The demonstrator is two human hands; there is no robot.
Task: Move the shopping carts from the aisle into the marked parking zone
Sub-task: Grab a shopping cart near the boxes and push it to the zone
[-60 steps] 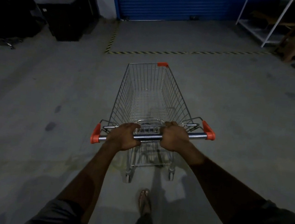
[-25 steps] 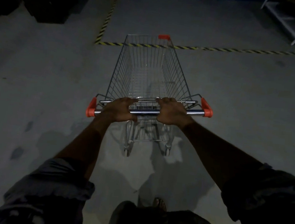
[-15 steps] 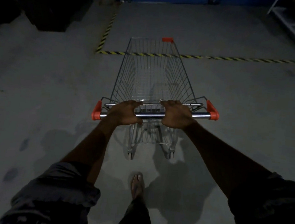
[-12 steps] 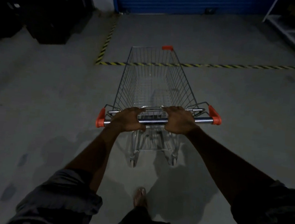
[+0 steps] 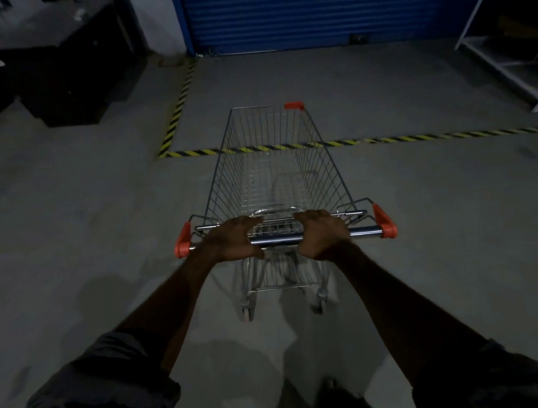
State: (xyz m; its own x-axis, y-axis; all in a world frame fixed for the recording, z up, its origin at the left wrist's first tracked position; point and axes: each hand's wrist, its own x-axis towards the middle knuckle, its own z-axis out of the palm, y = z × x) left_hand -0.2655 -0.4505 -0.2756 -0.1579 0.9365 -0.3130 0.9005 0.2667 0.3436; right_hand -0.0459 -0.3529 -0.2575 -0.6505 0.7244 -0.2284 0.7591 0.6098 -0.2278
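At the centre of the frame the cart (image 5: 279, 178) stands on the grey floor (image 5: 64, 218), its wire basket running away from me toward the upper middle. Both my bare arms reach out to its chrome bar (image 5: 274, 238). My left grip (image 5: 233, 239) is clamped on the bar near its left end, fingers curled over the top. My right grip (image 5: 320, 234) is clamped on it right of the middle, knuckles up. A short stretch of bare chrome shows between the two, and another runs from my right grip to the end. Orange caps (image 5: 386, 225) close both ends of the bar, which slants so that its right end sits higher in the frame. An orange tab (image 5: 293, 105) sits on the basket's far rim. The rear wheels (image 5: 246, 312) are blurred, below the bar.

Yellow-and-black tape (image 5: 397, 138) marks the zone: one strip crosses from just left of the cart to the right edge, another climbs from that corner toward the blue shutter (image 5: 310, 12) at the top. The crossing strip shows through the basket's wires; the far rim lies above it, the rear wheels below. Whether the front wheels are over it I cannot tell.

Dark cabinets (image 5: 70, 82) fill the upper left, and a white rack (image 5: 533, 64) stands at the upper right.
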